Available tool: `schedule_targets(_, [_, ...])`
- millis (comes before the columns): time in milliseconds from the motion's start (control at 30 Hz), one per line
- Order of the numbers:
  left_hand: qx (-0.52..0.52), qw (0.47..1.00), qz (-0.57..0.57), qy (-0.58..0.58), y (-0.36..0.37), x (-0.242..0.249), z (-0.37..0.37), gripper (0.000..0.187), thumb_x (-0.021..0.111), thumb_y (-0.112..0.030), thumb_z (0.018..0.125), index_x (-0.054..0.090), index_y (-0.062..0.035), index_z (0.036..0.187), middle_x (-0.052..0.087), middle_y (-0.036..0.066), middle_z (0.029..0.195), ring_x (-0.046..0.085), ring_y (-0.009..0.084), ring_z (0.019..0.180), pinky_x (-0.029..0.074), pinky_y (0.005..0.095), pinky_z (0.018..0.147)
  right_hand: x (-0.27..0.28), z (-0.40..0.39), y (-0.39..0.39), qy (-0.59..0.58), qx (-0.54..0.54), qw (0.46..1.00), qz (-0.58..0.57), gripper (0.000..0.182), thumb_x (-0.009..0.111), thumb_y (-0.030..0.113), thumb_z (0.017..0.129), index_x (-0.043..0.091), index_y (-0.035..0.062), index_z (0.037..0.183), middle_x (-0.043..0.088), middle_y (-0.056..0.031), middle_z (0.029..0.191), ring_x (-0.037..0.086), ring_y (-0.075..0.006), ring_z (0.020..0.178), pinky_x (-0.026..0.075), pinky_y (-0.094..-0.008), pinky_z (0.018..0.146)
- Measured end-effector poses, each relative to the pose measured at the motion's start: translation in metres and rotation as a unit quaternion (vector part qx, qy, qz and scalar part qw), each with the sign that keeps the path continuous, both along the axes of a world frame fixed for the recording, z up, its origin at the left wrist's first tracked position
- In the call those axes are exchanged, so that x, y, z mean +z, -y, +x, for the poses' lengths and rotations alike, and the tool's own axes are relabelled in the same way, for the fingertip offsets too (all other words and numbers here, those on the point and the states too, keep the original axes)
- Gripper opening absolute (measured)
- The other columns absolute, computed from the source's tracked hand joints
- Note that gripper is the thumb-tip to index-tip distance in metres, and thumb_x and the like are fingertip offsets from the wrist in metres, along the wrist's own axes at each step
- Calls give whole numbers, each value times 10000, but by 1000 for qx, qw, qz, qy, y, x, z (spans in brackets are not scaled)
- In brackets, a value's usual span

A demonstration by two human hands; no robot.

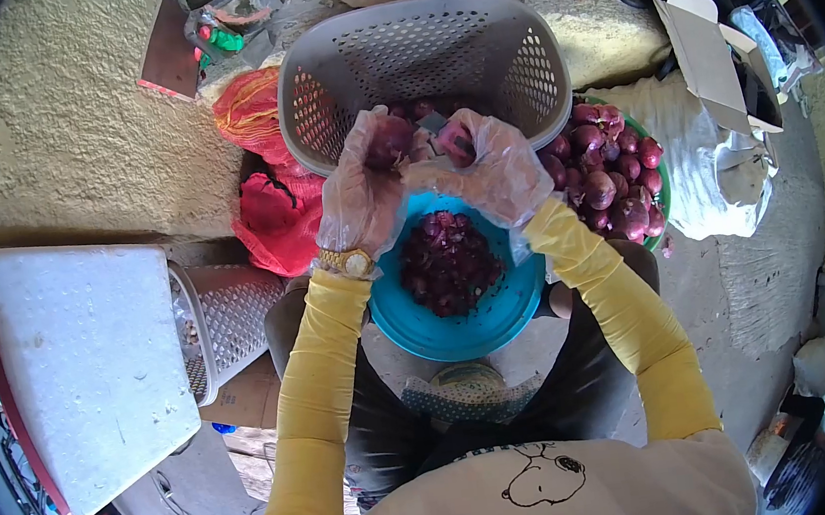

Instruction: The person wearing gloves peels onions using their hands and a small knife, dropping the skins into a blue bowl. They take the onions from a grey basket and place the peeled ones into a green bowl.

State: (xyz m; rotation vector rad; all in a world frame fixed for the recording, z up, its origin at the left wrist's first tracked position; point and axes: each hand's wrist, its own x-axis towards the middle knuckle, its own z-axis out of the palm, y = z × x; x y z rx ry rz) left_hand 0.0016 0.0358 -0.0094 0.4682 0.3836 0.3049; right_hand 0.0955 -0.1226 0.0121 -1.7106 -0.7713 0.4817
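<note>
Upper centre of the frame: left hand (pixel 358 198), in a clear plastic glove, fingers closed around a red onion (pixel 390 143); right hand (pixel 506 169), likewise gloved, fingers closed on a purple piece (pixel 458 142). Both hands close together at the near rim of a grey basket (pixel 415 46), with more onions low inside it. A small grey item between the fingers, too hidden to identify. Centre: blue basin (pixel 421 335), holding a heap of dark red pieces (pixel 448 264). Right of centre: whole red onions (pixel 598 190) piled in a green tub (pixel 666 193). Left of the basket: red net bag (pixel 273 222). Step in hand, as judged: close two-handed work on the onion, above the basin's far edge. Further handling appears to call for a steady left hold and small, controlled right-hand finger movements.
</note>
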Motion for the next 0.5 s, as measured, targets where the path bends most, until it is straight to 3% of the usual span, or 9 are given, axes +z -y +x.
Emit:
schedule_targets(100, [0, 999, -28, 30, 5, 0, -1, 288, 684, -253, 1009, 642, -25, 1179, 658, 120, 1115, 647, 278, 985, 564, 449, 899, -10, -12, -7, 10, -2, 1000, -15, 576, 921, 413, 754, 613, 7, 1023, 607, -59, 868, 512, -143, 768, 497, -314, 724])
schedule_targets(200, [32, 999, 9, 29, 13, 1, 1, 275, 686, -257, 1009, 645, -32, 1161, 667, 111, 1099, 643, 247, 975, 549, 437, 907, -21, -19, -16, 42, -70, 997, 13, 516, 895, 395, 792, 624, 10, 1004, 612, -49, 829, 525, -151, 741, 491, -327, 701])
schedule_targets(300, [29, 998, 41, 48, 15, -3, 3, 258, 685, -257, 1010, 649, -47, 1157, 676, 95, 1094, 641, 224, 998, 536, 418, 937, -21, -12, -15, -12, -61, 998, -32, 426, 861, 355, 837, 646, 12, 969, 616, -38, 788, 539, -160, 717, 490, -338, 692])
schedule_targets(433, [1, 1000, 24, 2, 4, -6, -1, 229, 688, -244, 1008, 655, -57, 1136, 678, 84, 1095, 637, 221, 1032, 529, 408, 946, -21, -7, -14, 13, -38, 998, -50, 314, 818, 286, 888, 669, 13, 932, 631, -13, 764, 548, -143, 702, 492, -326, 682])
schedule_targets(500, [-4, 1000, -13, -10, 0, -7, -2, 247, 667, -196, 1020, 611, -47, 1208, 666, 106, 1173, 631, 241, 1112, 555, 447, 966, -21, -7, -13, -100, -23, 994, 28, 219, 779, 220, 926, 682, 23, 922, 639, 9, 778, 543, -112, 707, 491, -306, 671])
